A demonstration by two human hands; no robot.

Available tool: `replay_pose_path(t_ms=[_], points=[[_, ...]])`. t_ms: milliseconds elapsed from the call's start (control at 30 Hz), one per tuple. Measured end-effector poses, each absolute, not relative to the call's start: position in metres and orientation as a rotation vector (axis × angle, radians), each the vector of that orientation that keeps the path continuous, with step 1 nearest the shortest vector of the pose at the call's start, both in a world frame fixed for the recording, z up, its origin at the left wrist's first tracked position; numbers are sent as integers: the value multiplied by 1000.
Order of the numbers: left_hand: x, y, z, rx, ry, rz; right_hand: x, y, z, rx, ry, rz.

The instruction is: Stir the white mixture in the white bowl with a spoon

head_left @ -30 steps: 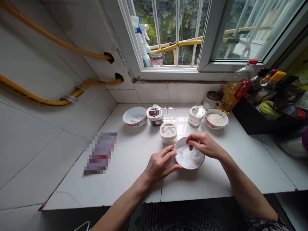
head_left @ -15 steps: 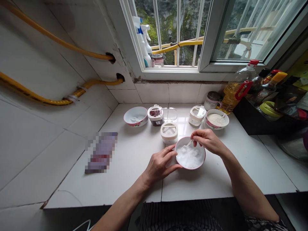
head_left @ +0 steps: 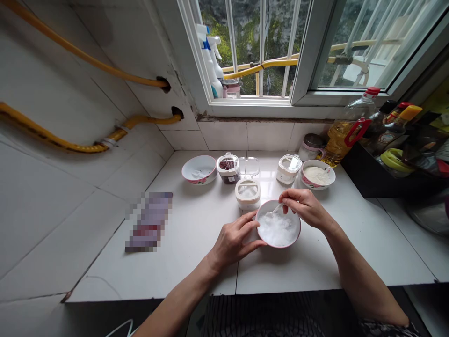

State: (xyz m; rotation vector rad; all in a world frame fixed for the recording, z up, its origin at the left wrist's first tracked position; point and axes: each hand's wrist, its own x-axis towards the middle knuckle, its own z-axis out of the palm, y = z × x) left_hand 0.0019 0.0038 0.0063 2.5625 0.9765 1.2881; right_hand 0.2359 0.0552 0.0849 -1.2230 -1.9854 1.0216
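At the near edge of a white-tiled desk, a person's left hand curves around the left side of a pink-rimmed bowl, thumb set apart from the fingers and resting low on the near side. The right hand pinches the handle of a small white spoon between thumb and fingertips, its head among the white grains in the bowl.

The bowl looks rigid, smooth and possibly breakable, with some weight from its load; its outer wall and rim offer the surest hold, kept level so the loose grains do not spill. The spoon appears light and slim, best taken by the upper handle with a gentle pinch. The grains look dry and ready to slide off a tilted spoon.

Just beyond the bowl stands a squarish container, its clear lid raised. Farther back are a wide bowl, a container of dark red pieces, a white-rimmed container and a flowered bowl of pale grains. A jar and an oil bottle stand behind, below the barred window.
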Motion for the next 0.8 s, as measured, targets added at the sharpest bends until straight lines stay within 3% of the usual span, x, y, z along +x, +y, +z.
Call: replay_pose_path(t_ms=[500, 800], points=[[2, 4, 6, 2562, 976, 1292, 235, 65, 78, -1177, -1627, 1470], [3, 4, 8, 2572, 994, 1283, 238, 69, 82, -1262, -1525, 1492]])
